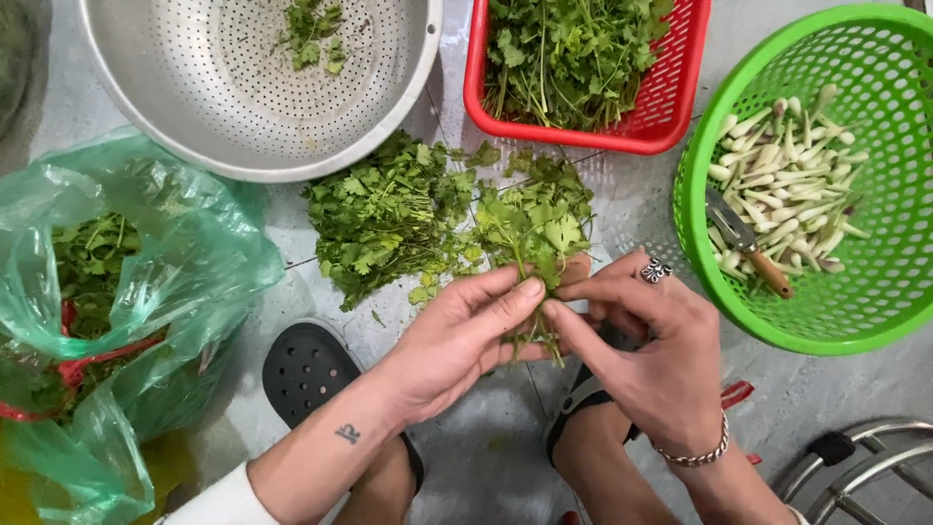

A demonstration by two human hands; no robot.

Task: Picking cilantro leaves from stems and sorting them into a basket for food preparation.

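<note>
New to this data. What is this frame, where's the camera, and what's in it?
There is no machine here: a camera on a person's head looks down at their two bare hands. The left hand and right hand together hold a sprig of leafy herbs by its stems. On the floor lie a loose herb pile, a metal colander, a red basket of herbs, a green basket holding white stalks and a knife, and a green plastic bag.

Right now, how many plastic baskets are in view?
2: a red basket of leafy herbs at top centre, and a green basket of white stalks with a knife at right.
</note>
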